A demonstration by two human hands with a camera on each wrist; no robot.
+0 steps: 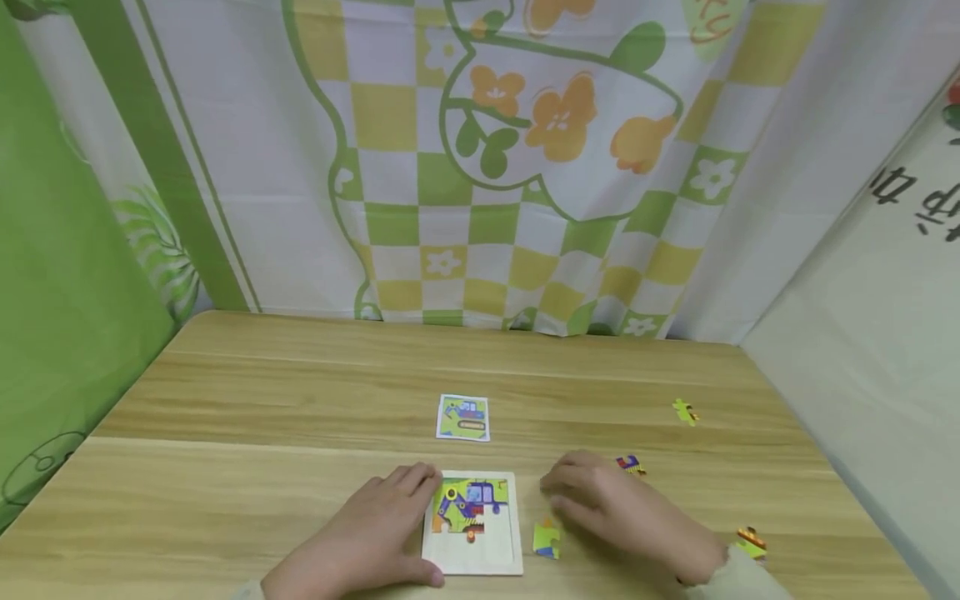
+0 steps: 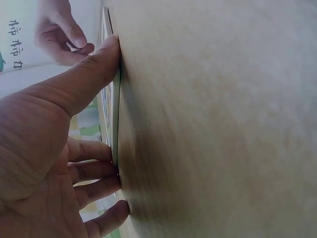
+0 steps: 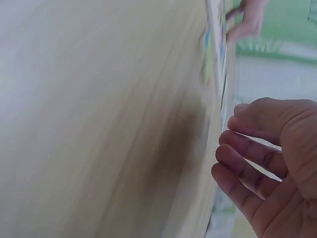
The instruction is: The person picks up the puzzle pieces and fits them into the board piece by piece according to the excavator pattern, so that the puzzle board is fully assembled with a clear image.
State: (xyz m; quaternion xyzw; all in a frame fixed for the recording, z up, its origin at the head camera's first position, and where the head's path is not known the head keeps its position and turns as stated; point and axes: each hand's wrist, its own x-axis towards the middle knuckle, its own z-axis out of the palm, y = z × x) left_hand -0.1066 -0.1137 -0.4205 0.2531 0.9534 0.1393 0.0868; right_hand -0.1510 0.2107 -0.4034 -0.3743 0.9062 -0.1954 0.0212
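Note:
A square puzzle board [image 1: 495,554] with a pale frame lies near the table's front, its upper part filled with pieces of a digger picture and its lower right bare wood. My left hand [image 1: 375,529] holds it at the left side, fingers by the upper left corner and thumb [image 2: 101,67] on the near edge. Just right of the board hovers my right hand [image 1: 611,508], its fingers [image 3: 242,168] loosely bent with nothing between them. A green and blue puzzle piece [image 1: 547,539] lies between the board and that hand.
Behind the board lies a small picture card [image 1: 462,418] of a digger. Loose pieces are spread to the right: a purple one [image 1: 632,465], a green one [image 1: 686,412] and an orange-and-green one [image 1: 752,543]. A patterned curtain [image 1: 525,208] hangs behind the wooden table [image 1: 262,392].

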